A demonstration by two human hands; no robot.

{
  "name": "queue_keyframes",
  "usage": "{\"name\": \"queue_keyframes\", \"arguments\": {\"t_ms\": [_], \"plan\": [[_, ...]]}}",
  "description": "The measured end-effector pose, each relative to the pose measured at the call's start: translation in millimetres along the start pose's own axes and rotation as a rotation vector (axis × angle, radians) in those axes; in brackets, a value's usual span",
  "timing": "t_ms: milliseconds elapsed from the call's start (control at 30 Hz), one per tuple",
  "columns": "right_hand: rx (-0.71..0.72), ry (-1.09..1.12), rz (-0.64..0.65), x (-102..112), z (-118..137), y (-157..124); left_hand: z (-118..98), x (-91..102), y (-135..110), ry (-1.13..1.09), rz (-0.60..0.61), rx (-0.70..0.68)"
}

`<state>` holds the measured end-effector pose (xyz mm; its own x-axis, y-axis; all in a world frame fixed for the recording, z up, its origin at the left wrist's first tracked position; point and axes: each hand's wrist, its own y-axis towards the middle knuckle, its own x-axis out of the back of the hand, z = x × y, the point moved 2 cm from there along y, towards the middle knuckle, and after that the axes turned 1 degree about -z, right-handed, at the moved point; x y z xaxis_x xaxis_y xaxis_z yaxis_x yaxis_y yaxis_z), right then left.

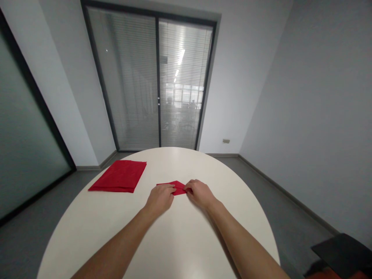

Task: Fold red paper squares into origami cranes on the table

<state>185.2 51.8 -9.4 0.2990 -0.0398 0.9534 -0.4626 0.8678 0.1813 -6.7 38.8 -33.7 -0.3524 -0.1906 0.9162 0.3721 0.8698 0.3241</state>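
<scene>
A small red napkin (pixel 179 186), folded to a point on its far side, lies on the round white table between my hands. Whether it is cloth or paper I cannot tell. My left hand (pixel 161 198) covers its left part, fingers bent and pressing it down. At its right corner, my right hand (pixel 200 192) has thumb and fingers closed in a pinch on the edge. Both hands hide parts of the folds. To the left lies a larger red square stack of napkins (pixel 119 176), apart from both hands.
The round white table (pixel 180 232) has its curved far edge just beyond the napkin. Behind it stands a glass partition (pixel 183 85) with blinds. A black chair-like object (pixel 345 252) is at the lower right, off the table. Walls stand to both sides.
</scene>
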Motion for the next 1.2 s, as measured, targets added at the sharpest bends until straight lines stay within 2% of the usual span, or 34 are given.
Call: {"name": "queue_keyframes", "arguments": {"t_ms": [133,267,467,700,900,1067,1200], "plan": [[0.047,-0.049,0.032,5,7,-3,-4,2.0,-2,0.037,-0.060,-0.006],[0.118,-0.079,0.078,12,18,-6,-3,3.0,-2,0.044,-0.070,0.021],[0.162,0.020,0.091,19,27,-8,3,-0.2,-3,0.029,-0.063,0.013],[0.273,0.168,0.069,11,20,-8,7,-4.7,-3,-0.023,-0.048,-0.046],[0.216,0.236,0.002,-1,14,-4,6,-1.9,-5,-0.034,-0.016,-0.096],[0.232,0.252,-0.092,-11,3,-2,4,-1.6,-6,-0.041,0.010,-0.125],[0.267,0.253,-0.110,-15,-3,0,4,-2.8,-5,-0.048,0.029,-0.136]]}}
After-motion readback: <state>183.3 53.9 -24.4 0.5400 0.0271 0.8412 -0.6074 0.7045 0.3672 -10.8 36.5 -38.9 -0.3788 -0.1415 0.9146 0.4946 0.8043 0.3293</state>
